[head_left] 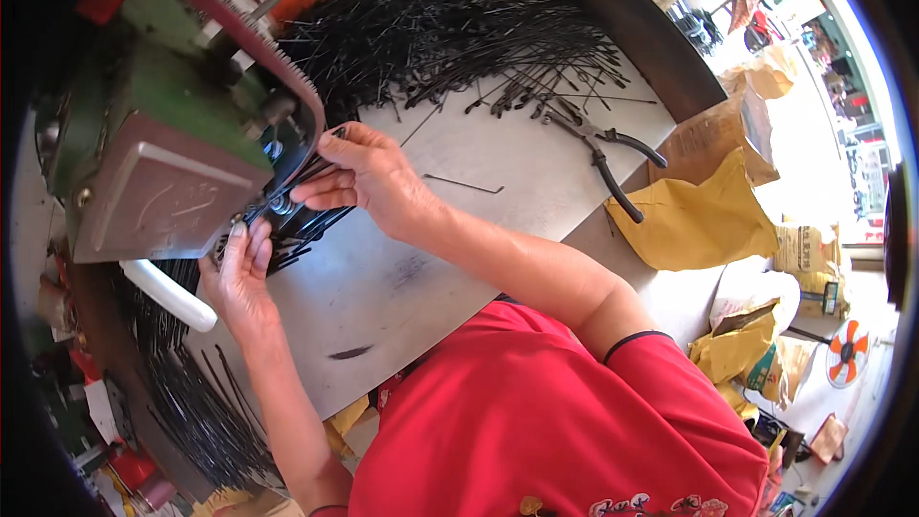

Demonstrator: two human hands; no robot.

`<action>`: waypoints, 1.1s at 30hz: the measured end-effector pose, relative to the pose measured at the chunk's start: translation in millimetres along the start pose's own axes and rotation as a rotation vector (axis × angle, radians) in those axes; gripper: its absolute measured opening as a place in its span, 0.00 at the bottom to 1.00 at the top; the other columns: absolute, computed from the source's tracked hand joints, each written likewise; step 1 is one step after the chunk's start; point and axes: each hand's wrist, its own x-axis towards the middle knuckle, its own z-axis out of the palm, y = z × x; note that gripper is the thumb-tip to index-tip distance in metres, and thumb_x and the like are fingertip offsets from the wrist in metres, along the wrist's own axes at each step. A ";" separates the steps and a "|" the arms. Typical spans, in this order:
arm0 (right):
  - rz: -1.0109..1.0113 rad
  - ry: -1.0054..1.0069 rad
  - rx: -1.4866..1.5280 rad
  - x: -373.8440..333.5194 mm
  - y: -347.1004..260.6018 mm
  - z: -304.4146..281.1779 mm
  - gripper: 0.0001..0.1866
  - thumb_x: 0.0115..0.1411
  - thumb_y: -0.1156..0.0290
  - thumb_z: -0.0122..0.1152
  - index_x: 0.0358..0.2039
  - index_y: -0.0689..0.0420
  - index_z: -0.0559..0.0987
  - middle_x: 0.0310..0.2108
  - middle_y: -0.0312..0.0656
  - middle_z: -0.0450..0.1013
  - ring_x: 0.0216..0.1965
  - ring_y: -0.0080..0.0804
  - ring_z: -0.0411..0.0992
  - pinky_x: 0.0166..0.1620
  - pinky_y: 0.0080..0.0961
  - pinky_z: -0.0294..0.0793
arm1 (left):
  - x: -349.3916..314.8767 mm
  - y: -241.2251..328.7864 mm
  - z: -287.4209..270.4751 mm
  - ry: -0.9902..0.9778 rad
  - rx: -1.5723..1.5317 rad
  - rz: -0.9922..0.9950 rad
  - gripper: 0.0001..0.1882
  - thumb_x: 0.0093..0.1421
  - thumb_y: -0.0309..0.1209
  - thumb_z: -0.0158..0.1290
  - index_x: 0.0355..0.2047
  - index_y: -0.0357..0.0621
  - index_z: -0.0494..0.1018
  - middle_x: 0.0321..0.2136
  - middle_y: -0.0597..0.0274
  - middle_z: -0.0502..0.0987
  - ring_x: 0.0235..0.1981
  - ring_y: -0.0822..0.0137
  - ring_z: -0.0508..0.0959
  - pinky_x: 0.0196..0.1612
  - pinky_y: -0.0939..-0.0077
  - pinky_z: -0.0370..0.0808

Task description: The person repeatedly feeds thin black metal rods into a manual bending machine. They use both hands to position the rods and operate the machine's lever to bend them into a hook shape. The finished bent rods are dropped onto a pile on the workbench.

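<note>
A green and maroon machine stands at the upper left, its working end close to both hands. My right hand reaches in beside it, thumb and fingers closed on a thin black rod at the machine's edge. Below the machine's lower corner, my left hand has its fingertips pinched together; what lies between them is too hidden to name. Several black rods lie on the metal tabletop just under the hands.
A large heap of thin black rods covers the far tabletop. Black-handled pliers and a single bent rod lie at the right. More rods hang at the lower left by a white handle. Yellow sacks stand beyond the right edge.
</note>
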 end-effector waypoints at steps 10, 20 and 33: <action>-0.660 0.400 -2.129 -37.3 -81.6 -73.5 0.09 0.53 0.72 0.55 0.36 0.52 0.78 0.32 0.40 0.71 0.31 0.41 0.75 0.32 0.34 0.76 | -9.7 -5.1 -10.7 0.141 -0.391 -0.135 0.11 0.65 0.33 0.47 0.43 0.40 0.70 0.35 0.60 0.76 0.39 0.69 0.77 0.40 0.79 0.74; -0.931 0.298 -2.319 -39.3 -103.1 -94.2 0.08 0.53 0.76 0.57 0.34 0.51 0.76 0.35 0.35 0.71 0.37 0.34 0.73 0.35 0.32 0.73 | -22.3 -5.2 -3.7 -0.350 -0.897 -0.488 0.09 0.65 0.33 0.48 0.38 0.41 0.71 0.18 0.68 0.68 0.22 0.75 0.67 0.30 0.80 0.65; -1.367 0.056 -1.855 -65.2 -74.7 -7.4 0.10 0.52 0.77 0.64 0.36 0.55 0.77 0.27 0.35 0.77 0.23 0.30 0.74 0.27 0.21 0.72 | -27.3 -7.6 -4.3 -0.469 -1.372 -0.609 0.07 0.59 0.30 0.42 0.26 0.43 0.66 0.29 0.61 0.70 0.30 0.72 0.68 0.31 0.81 0.72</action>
